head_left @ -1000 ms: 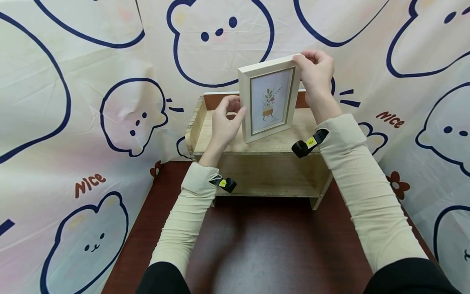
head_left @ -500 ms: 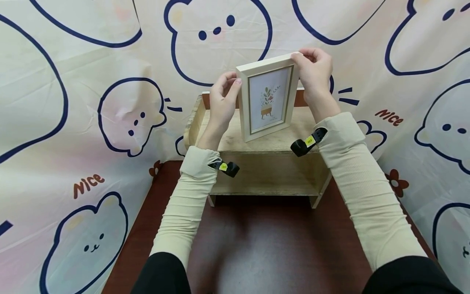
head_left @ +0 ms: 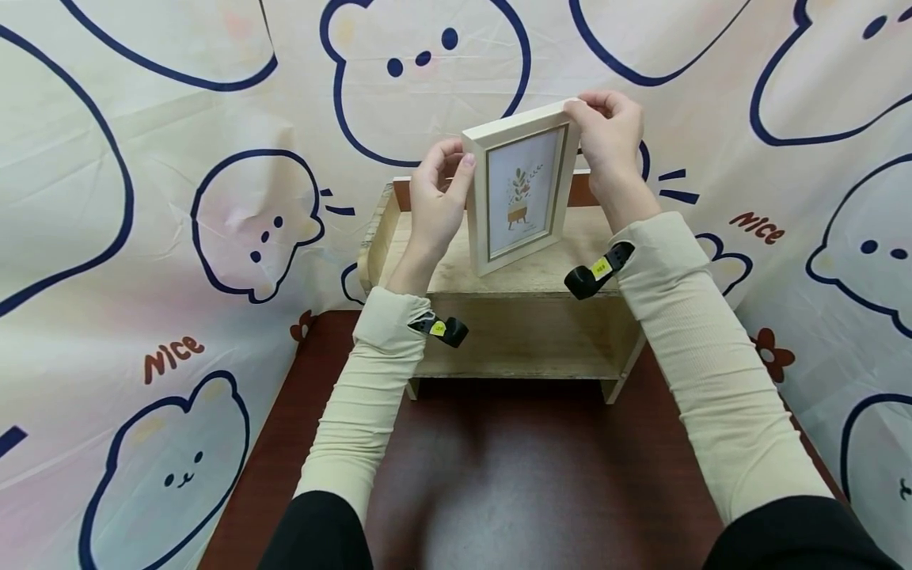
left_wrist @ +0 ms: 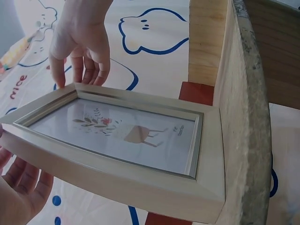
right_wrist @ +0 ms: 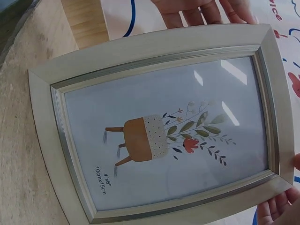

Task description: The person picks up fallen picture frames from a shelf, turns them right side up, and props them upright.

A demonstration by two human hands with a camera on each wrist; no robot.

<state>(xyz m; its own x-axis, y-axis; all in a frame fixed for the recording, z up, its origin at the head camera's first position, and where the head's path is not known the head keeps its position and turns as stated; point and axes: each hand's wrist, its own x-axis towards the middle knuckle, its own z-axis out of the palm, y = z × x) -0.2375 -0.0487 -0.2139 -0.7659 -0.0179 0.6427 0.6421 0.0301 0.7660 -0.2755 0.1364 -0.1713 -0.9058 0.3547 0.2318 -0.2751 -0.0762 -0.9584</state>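
Note:
A cream picture frame [head_left: 523, 186] with a potted-plant print stands upright on the wooden shelf's top board [head_left: 456, 279], turned at a slight angle. My right hand [head_left: 614, 142] pinches its upper right corner, thumb in front and fingers behind. At the upper left edge, my left hand [head_left: 438, 194] holds the frame's side with thumb and curled fingers. The left wrist view has the frame [left_wrist: 140, 180] across its middle, its bottom edge at the board. Seen from the right wrist, the print [right_wrist: 145, 136] reads 4"x6", and my left fingers [right_wrist: 211, 11] lie along the far side.
The small two-tier wooden shelf [head_left: 527, 336] stands on a dark red-brown table [head_left: 513, 475]. It has a raised left side panel [head_left: 379, 233]. Close behind it hangs a curtain [head_left: 285, 103] printed with bears, also covering both sides.
My left hand has risen from lower on the frame's left side to its upper left edge and closed on it. The right hand and the frame have hardly moved.

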